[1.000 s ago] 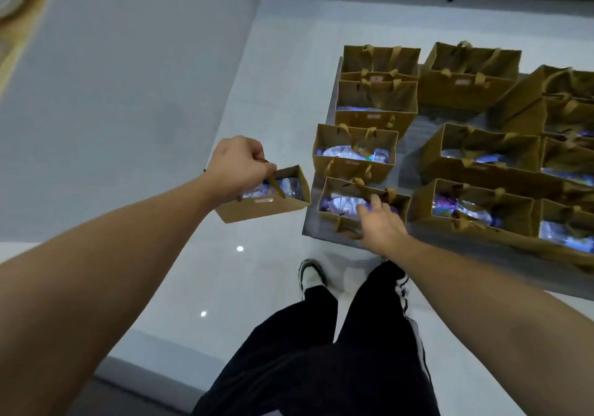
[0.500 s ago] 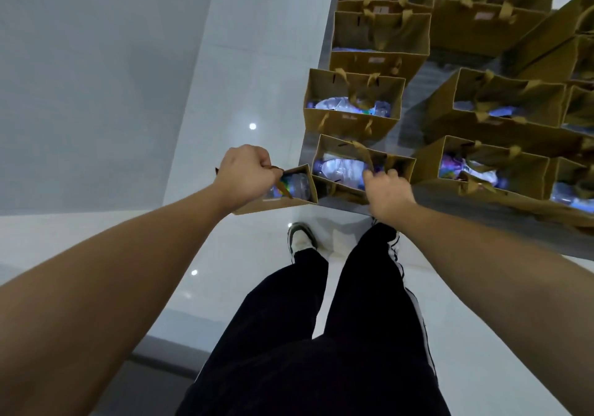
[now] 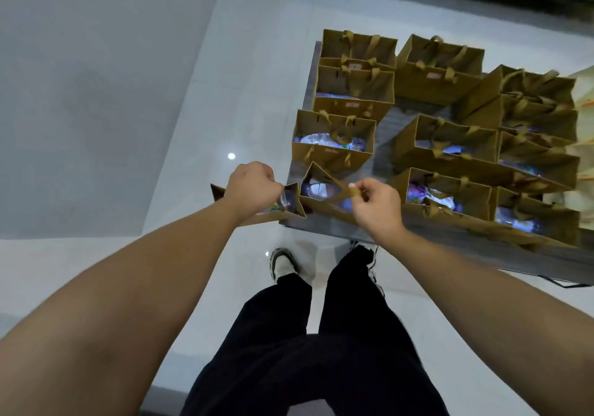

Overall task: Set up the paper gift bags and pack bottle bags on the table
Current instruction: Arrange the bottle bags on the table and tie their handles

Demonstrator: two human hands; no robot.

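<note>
A pale glossy tiled floor (image 3: 257,62) runs beside a grey wall, and a low grey table (image 3: 466,242) stands on it, crowded with brown paper gift bags. At the table's near left corner sits the corner bag (image 3: 316,187), mouth up, its long axis running left to right along the near edge, clear bottles showing inside. The right hand (image 3: 374,205), knuckles up and forearm reaching in from lower right, pinches that bag's ribbon handle (image 3: 340,193) between thumb and fingertips. Just left, off the table edge and touching the corner bag's side, hangs the held bag (image 3: 276,210), also mouth up; the left hand (image 3: 252,184) is fisted round its handles. Behind stand the other bags (image 3: 334,145) in rows, upright. Below are black trousers (image 3: 321,335) and a shoe (image 3: 283,263).
</note>
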